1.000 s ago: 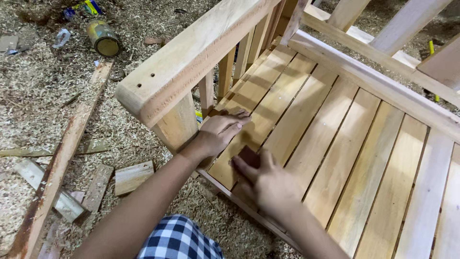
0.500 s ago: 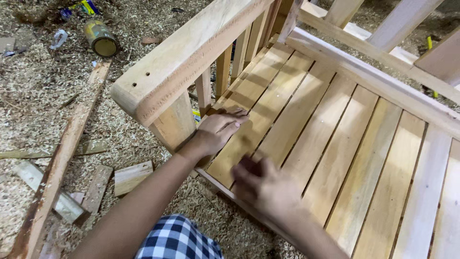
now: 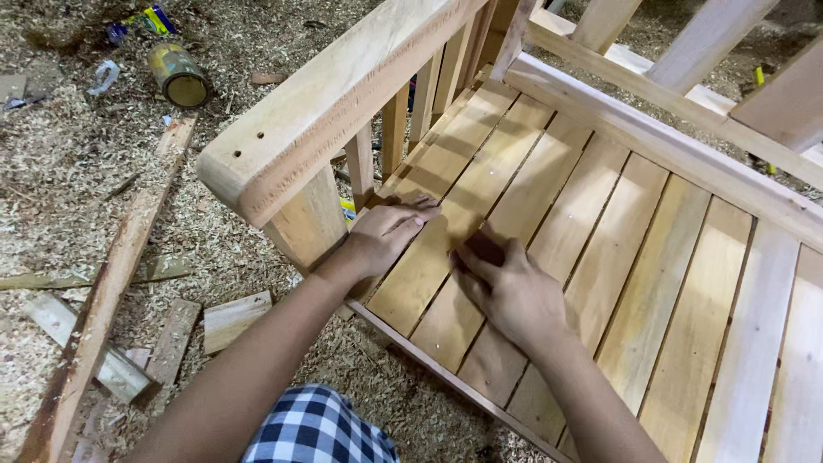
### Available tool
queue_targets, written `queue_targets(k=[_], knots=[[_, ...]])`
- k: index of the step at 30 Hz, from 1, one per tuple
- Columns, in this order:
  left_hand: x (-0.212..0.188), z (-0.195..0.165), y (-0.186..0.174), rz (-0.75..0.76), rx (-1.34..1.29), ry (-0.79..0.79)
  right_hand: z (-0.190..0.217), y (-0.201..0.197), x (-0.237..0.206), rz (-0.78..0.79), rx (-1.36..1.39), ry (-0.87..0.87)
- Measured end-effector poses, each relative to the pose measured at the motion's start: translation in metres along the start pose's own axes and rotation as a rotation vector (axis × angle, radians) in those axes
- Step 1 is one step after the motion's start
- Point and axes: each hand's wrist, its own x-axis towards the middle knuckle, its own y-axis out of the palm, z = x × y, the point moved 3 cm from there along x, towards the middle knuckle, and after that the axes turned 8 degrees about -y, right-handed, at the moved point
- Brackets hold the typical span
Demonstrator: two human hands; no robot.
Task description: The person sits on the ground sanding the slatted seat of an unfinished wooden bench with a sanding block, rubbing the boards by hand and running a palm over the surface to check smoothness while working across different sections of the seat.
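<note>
Right hand (image 3: 513, 291) pinching a dark sanding scrap (image 3: 485, 249) on the seat slats (image 3: 549, 171); left hand (image 3: 387, 233) flat, open, bracing near the seat's front corner; likely to catch splinters or snag fingertips in slat gaps.

Open seat slats (image 3: 651, 257) rightward; armrest (image 3: 334, 103) and spindles (image 3: 394, 129) close on the left.

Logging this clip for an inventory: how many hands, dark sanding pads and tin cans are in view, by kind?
Hands: 2 (left hand, right hand)
Dark pad under the right hand: 1
Tin can on the sawdust: 1
Total: 4
</note>
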Motion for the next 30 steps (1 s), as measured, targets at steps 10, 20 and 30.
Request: queue_targets(k=[10,20,30], knots=[[0.000,-0.006,-0.002,0.030,0.035,-0.078,-0.072,0.081,0.031,-0.230,-0.290,0.024],[0.039,-0.046,-0.012,0.254,0.312,-0.612,0.059,0.127,0.027,-0.090,-0.374,-0.535],[0.042,-0.043,-0.015,0.228,0.328,-0.622,0.036,0.077,0.033,0.231,0.006,-0.067]])
